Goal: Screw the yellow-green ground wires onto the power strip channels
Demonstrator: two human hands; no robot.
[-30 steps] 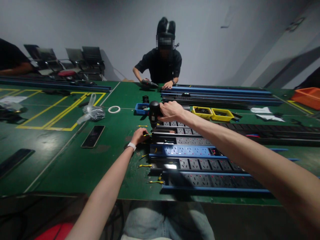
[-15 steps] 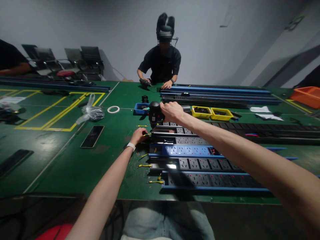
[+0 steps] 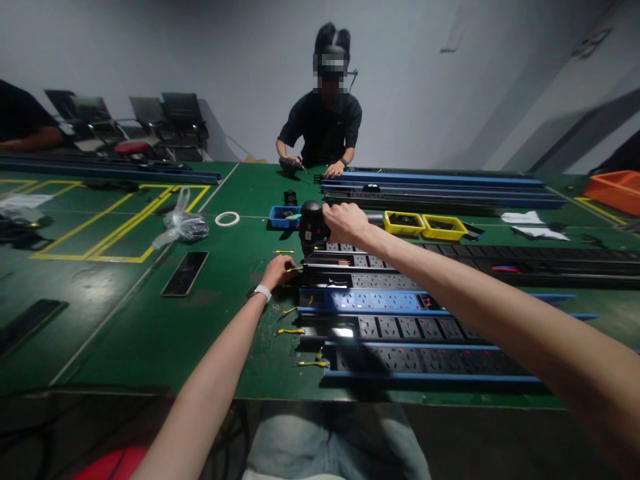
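Note:
My right hand (image 3: 346, 223) is wrapped round a black power screwdriver (image 3: 311, 227), its bit pointing down at the left end of a black power strip (image 3: 345, 264). Beside that end, my left hand (image 3: 280, 270) pinches a short yellow-green wire (image 3: 295, 269). Nearer to me lie several more socket strips, among them a blue power strip (image 3: 370, 301) and a black one with blue edges (image 3: 400, 361). Short yellow-green wires (image 3: 290, 331) stick out from their left ends. The screwdriver's tip and the spot under it are too small to make out.
Past the screwdriver stand a blue bin (image 3: 283, 217) and two yellow bins (image 3: 403, 223) of small parts. A phone (image 3: 185, 274), a tape roll (image 3: 227, 219) and a plastic bag (image 3: 183, 223) lie to the left. Opposite, a co-worker (image 3: 323, 127) holds a power tool.
My hands, the screwdriver and the wire keep nearly the same place; the view has shifted very slightly. The co-worker's tool has tilted a little.

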